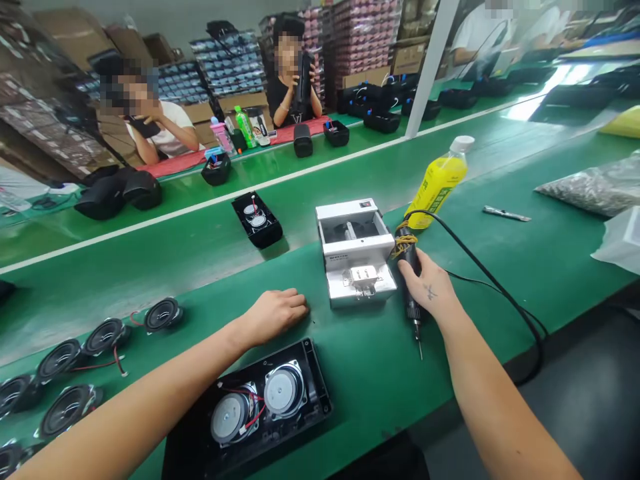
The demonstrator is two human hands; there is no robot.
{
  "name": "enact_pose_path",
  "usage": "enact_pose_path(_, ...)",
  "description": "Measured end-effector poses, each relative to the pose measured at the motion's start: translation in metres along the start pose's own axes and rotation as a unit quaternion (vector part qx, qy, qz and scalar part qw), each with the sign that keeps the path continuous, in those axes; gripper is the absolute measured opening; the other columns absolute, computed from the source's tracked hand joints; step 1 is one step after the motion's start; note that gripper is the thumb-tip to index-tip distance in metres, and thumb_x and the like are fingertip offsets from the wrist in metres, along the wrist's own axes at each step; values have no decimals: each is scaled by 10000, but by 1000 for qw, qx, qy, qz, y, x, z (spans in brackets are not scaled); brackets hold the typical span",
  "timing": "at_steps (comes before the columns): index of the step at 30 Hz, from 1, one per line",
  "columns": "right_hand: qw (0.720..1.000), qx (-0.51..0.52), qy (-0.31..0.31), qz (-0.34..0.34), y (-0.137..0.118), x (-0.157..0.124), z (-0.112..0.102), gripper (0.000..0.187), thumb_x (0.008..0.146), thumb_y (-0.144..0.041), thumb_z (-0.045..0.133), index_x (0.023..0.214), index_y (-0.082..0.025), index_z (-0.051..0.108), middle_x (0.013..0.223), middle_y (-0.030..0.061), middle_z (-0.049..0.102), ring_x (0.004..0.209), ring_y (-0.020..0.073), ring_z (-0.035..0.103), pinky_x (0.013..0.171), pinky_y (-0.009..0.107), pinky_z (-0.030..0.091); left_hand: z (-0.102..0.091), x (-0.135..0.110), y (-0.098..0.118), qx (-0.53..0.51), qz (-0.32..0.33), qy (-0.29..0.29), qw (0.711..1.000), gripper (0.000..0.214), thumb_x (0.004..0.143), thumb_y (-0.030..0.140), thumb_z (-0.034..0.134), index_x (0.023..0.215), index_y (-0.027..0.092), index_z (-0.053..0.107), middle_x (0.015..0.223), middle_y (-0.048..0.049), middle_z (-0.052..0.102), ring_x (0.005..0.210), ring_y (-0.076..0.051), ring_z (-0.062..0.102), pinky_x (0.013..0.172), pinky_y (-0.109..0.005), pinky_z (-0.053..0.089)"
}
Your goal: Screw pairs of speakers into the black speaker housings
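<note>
My right hand [429, 283] is wrapped round a black electric screwdriver [411, 293], its bit pointing down toward the green bench. Just left of it stands a white screw feeder [356, 257] with a silver metal front. My left hand [280, 313] rests on the bench in front of the feeder, fingers curled together; whatever may be under them is hidden. Below my left hand lies a black speaker housing [320, 383] with two round drivers fitted, magnets up, and red wires between them. My left forearm covers part of the housing.
Several loose speakers [163, 313] lie at the left. Another housing [257, 220] sits on the green conveyor belt [200, 243]. A yellow-labelled bottle [439, 180], a box cutter [506, 213] and a bag of screws [595, 183] are at the right. The screwdriver's cable [493, 293] loops rightward. People work opposite.
</note>
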State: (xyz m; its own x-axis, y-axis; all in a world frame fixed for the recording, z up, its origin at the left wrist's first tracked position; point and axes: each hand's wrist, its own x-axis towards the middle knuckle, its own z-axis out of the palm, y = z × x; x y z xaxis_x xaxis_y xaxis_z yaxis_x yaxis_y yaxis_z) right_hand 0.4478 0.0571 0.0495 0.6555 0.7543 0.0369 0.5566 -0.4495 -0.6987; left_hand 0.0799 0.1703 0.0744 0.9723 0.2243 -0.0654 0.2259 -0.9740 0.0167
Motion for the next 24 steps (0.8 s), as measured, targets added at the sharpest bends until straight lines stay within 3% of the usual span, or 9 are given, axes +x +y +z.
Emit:
enact_pose_path(6,997,-67,-35,-25,-8,-10,-1,351,1093,-408,673,1360,-181,692,1278,107,742,1163,281,717,1073,517,582,0,2,-2,20,36,14,999,161,1068,322,717,1048,163,707,987,-11,724,830,-134,698,732,-287,627)
enact_pose_path(11,994,-98,-36,-20,-12,-18,0,488,1105,-452,648,1506,-176,608,1421,154,675,1248,318,689,1109,563,567,-1,9,-2,20,35,21,999,172,1066,334,720,1059,162,707,996,-13,725,833,-136,699,731,-290,627)
enact_pose_path(19,995,-92,-37,-9,-8,-14,1,491,1118,-457,644,1525,-187,589,1469,150,653,1282,320,681,1137,584,568,0,9,-1,5,87,25,996,156,1069,321,714,1046,167,708,983,-10,723,838,-136,700,736,-288,628)
enact_pose_path(24,996,-78,-30,-10,-12,-14,0,417,1114,-395,668,1473,-188,630,1442,138,672,1302,315,677,1141,578,576,2,12,-1,12,129,60,990,166,1062,277,711,944,167,669,903,16,683,772,-116,652,676,-250,576)
